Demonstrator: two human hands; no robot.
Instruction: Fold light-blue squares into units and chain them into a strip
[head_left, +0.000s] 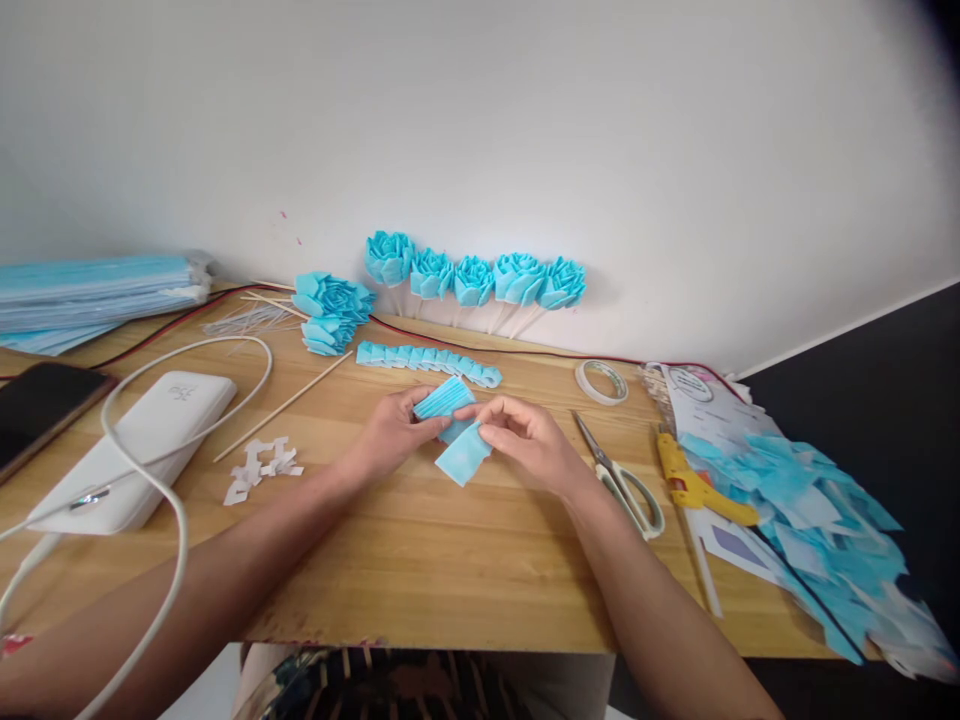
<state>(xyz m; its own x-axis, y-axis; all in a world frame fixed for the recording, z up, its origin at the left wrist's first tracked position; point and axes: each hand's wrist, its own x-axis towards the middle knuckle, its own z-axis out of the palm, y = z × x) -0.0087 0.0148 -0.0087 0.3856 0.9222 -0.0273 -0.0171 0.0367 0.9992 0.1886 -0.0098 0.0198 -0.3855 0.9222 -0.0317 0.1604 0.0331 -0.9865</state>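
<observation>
Near the table's middle, my left hand [394, 432] grips a pleated light-blue piece of face-mask fabric [447, 398] between thumb and fingers. My right hand [531, 442] pinches a smooth light-blue fabric square [462, 457] at its upper corner. The square lies just below the pleated piece and partly overlaps it; whether the two are joined I cannot tell. Just beyond my hands stretches a row of folded blue petals [427, 360]. A pair of scissors [616, 478] with pale handles lies to the right of my right hand.
Blue fabric roses [474, 281] on sticks lean along the wall, with more roses [330, 308] at left. On the right are a tape roll [601, 382], a yellow glue gun [694, 482] and fabric scraps [817, 520]. A white power bank [169, 420], cable and paper bits [259, 467] lie left.
</observation>
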